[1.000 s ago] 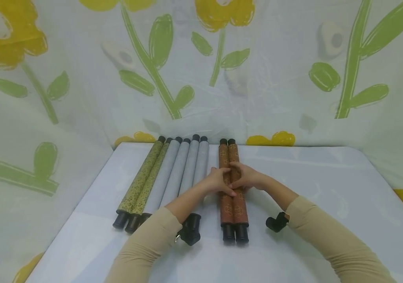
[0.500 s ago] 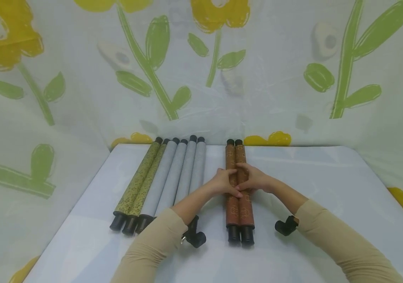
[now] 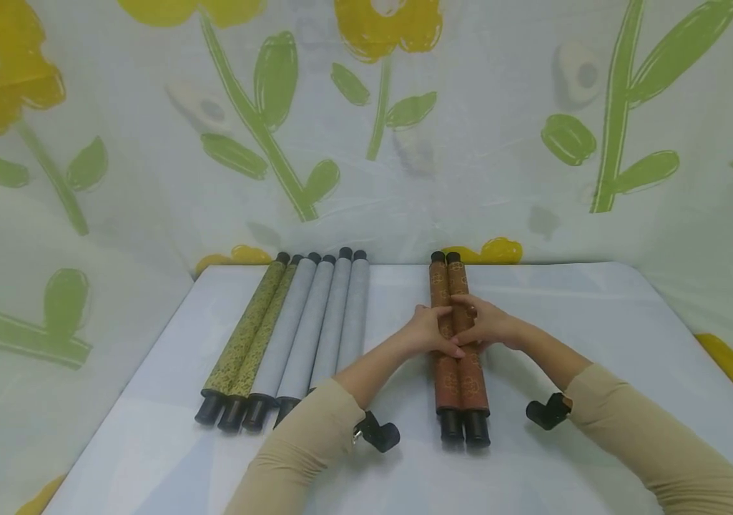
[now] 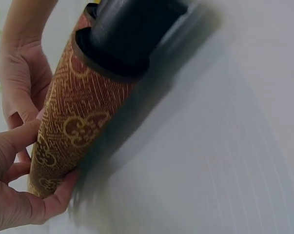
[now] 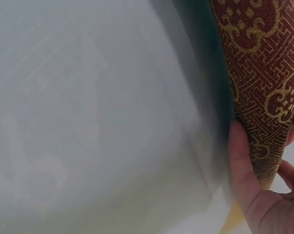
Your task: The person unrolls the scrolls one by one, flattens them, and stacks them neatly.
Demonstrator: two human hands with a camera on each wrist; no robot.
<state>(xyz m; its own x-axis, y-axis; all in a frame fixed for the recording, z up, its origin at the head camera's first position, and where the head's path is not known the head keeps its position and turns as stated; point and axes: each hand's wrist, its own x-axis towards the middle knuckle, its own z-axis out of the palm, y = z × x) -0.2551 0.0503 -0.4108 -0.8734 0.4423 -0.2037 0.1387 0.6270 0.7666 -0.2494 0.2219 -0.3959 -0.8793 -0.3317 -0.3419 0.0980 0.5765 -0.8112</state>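
Two red-brown scrolls with gold flower patterns and black end knobs lie side by side, the left scroll (image 3: pixel 447 390) against the right scroll (image 3: pixel 473 390). My left hand (image 3: pixel 428 332) grips the pair from the left at mid-length, and my right hand (image 3: pixel 493 325) holds it from the right. The two thumbs come together on top. In the left wrist view, the fingers of the left hand (image 4: pixel 15 197) curl around the patterned roll (image 4: pixel 83 109). The right wrist view has the right hand (image 5: pixel 266 202) along the side of a brocade roll (image 5: pixel 261 63).
Left of my arms lie two yellow-green speckled scrolls (image 3: pixel 240 336) and several pale grey scrolls (image 3: pixel 295 325), lined up with black knobs. My left forearm covers some of their near ends. Small black wrist cameras hang below both sleeves. A flowered curtain (image 3: pixel 469 179) stands behind the white table (image 3: pixel 572 315).
Both hands have shifted the red-brown pair to the right, widening the gap from the grey scrolls. The grip looks the same, and the head view has turned slightly right.
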